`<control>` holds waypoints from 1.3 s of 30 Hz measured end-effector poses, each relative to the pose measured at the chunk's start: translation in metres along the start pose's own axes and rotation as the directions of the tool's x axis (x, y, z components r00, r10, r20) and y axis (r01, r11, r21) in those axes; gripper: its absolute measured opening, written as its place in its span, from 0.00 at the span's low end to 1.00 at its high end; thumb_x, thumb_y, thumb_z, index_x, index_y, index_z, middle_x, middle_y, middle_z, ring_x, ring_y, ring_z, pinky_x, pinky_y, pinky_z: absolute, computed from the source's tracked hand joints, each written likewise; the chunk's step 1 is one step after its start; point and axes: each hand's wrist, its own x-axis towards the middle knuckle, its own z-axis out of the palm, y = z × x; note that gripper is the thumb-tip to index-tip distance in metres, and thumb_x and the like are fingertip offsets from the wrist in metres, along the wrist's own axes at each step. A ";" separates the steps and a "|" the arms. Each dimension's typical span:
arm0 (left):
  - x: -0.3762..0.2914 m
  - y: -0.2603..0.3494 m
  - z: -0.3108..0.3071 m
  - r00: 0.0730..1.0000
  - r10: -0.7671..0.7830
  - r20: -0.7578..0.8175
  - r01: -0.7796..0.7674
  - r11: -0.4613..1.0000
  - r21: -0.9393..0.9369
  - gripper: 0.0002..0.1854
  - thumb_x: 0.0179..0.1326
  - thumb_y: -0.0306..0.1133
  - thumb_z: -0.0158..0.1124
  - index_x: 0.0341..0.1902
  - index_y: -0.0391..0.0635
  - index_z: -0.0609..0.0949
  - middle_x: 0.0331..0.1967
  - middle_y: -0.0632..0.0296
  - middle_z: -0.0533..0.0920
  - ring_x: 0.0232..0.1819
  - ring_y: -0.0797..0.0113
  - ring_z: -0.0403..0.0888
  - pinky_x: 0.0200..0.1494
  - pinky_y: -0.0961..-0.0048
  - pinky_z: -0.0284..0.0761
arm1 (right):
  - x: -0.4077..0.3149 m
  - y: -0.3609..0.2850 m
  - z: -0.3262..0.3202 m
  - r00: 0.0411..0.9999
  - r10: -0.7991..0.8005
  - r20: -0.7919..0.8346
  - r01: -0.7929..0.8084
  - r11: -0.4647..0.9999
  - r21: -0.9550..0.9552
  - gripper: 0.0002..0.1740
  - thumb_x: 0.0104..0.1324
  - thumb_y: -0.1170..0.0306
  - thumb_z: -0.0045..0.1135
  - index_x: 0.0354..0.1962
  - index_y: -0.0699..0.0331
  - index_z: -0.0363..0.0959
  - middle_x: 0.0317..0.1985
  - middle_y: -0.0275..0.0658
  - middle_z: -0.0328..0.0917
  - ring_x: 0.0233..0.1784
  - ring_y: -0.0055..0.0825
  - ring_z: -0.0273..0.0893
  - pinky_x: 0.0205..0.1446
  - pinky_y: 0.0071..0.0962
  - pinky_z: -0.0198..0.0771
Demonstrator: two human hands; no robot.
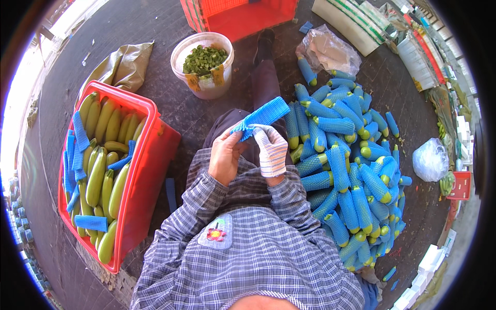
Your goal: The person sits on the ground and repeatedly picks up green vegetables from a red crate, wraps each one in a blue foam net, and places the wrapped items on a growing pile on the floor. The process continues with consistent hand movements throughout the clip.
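A flat blue foam net sleeve point(267, 112) is held over my lap, its near end bunched between both hands. My bare left hand point(226, 155) pinches that end from the left. My right hand point(271, 151), in a striped knit glove, grips the same end from the right. To the left, a red plastic crate point(155, 131) holds many green zucchini point(96, 176), with flat blue net sleeves point(91, 223) lying on them and over its rim. On my right lies a large heap of zucchini in blue net sleeves point(341, 166).
Ahead stands a white bucket point(213, 87) of cut green pieces, with a red crate point(248, 19) beyond it. A clear plastic bag point(329, 50) lies past the heap, and another bag point(430, 159) is at far right. Brown sacking point(133, 66) lies behind the left crate.
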 end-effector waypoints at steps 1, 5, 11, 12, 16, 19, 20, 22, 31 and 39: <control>0.003 -0.005 -0.008 0.999 -0.033 -0.034 0.032 0.998 -0.049 0.18 0.81 0.36 0.66 0.66 0.40 0.84 0.55 0.63 0.89 0.53 0.72 0.87 0.62 0.71 0.82 | 0.001 0.001 0.005 0.999 -0.052 0.016 0.053 0.995 -0.089 0.18 0.76 0.71 0.70 0.59 0.70 0.82 0.50 0.40 0.90 0.52 0.21 0.85 0.60 0.22 0.80; 0.002 -0.027 -0.004 0.962 0.141 -0.235 -0.139 0.990 0.024 0.12 0.81 0.30 0.62 0.62 0.43 0.84 0.50 0.64 0.90 0.46 0.69 0.89 0.53 0.70 0.87 | -0.003 -0.016 0.016 0.989 -0.137 0.063 0.148 0.800 -0.581 0.48 0.59 0.64 0.86 0.72 0.69 0.71 0.36 0.33 0.84 0.38 0.20 0.82 0.46 0.22 0.80; -0.020 0.039 0.032 0.901 0.374 -0.218 -0.369 0.927 0.063 0.08 0.72 0.25 0.74 0.51 0.39 0.87 0.43 0.61 0.89 0.43 0.73 0.87 0.43 0.71 0.87 | -0.061 -0.081 0.042 0.877 -0.165 0.451 0.034 0.958 0.286 0.25 0.79 0.69 0.60 0.67 0.74 0.74 0.39 0.39 0.82 0.48 0.25 0.83 0.60 0.34 0.80; -0.030 0.043 0.040 0.877 0.433 -0.209 -0.419 0.902 0.106 0.08 0.69 0.25 0.75 0.48 0.39 0.87 0.42 0.61 0.89 0.42 0.74 0.87 0.42 0.71 0.86 | -0.069 -0.092 0.064 0.794 -0.322 0.515 0.074 0.893 0.444 0.23 0.82 0.66 0.57 0.65 0.74 0.75 0.42 0.42 0.83 0.51 0.29 0.84 0.63 0.36 0.79; -0.049 0.043 0.052 0.525 0.817 0.237 -0.719 0.276 0.638 0.09 0.59 0.21 0.79 0.43 0.43 0.89 0.37 0.61 0.86 0.38 0.68 0.88 0.41 0.70 0.85 | -0.043 0.006 0.006 0.862 -0.253 0.439 0.465 0.741 -0.484 0.18 0.85 0.70 0.49 0.65 0.69 0.73 0.59 0.44 0.81 0.62 0.42 0.82 0.70 0.35 0.74; -0.064 0.012 0.018 0.559 0.699 0.446 -0.712 0.129 0.690 0.11 0.55 0.21 0.81 0.42 0.44 0.90 0.38 0.59 0.85 0.39 0.60 0.88 0.42 0.67 0.85 | 0.000 0.065 -0.033 0.867 0.038 0.497 0.306 0.745 -0.592 0.22 0.87 0.66 0.44 0.71 0.67 0.67 0.64 0.41 0.77 0.68 0.34 0.78 0.75 0.32 0.71; -0.064 0.011 0.020 0.581 0.749 0.318 -0.681 0.234 0.694 0.10 0.58 0.22 0.81 0.42 0.44 0.90 0.38 0.60 0.86 0.39 0.63 0.88 0.43 0.68 0.85 | 0.023 0.063 -0.035 0.851 0.096 0.516 0.115 0.925 -0.363 0.23 0.88 0.66 0.43 0.73 0.67 0.66 0.65 0.40 0.77 0.68 0.30 0.77 0.77 0.32 0.71; -0.055 0.014 0.032 0.601 0.787 0.141 -0.642 0.369 0.672 0.10 0.59 0.25 0.83 0.43 0.43 0.91 0.38 0.60 0.86 0.41 0.65 0.88 0.46 0.68 0.84 | 0.067 0.050 -0.028 0.641 -0.101 0.761 0.763 0.189 -0.618 0.26 0.88 0.67 0.41 0.78 0.66 0.63 0.69 0.39 0.75 0.71 0.29 0.76 0.79 0.33 0.71; -0.098 0.258 -0.225 0.525 0.851 0.009 0.708 -0.443 0.550 0.36 0.73 0.57 0.69 0.71 0.41 0.80 0.72 0.45 0.81 0.73 0.45 0.76 0.75 0.49 0.72 | 0.103 0.015 0.019 0.800 0.162 0.578 -0.238 0.970 0.057 0.34 0.86 0.54 0.53 0.73 0.75 0.70 0.72 0.55 0.78 0.79 0.54 0.73 0.81 0.54 0.73; -0.196 0.286 -0.262 0.594 0.612 -0.523 0.778 -0.270 0.567 0.43 0.48 0.55 0.85 0.66 0.44 0.86 0.55 0.51 0.85 0.62 0.50 0.81 0.69 0.51 0.76 | 0.059 0.027 0.023 0.834 0.413 0.365 -0.445 0.896 0.003 0.34 0.88 0.67 0.45 0.85 0.66 0.52 0.87 0.48 0.57 0.87 0.49 0.61 0.86 0.50 0.65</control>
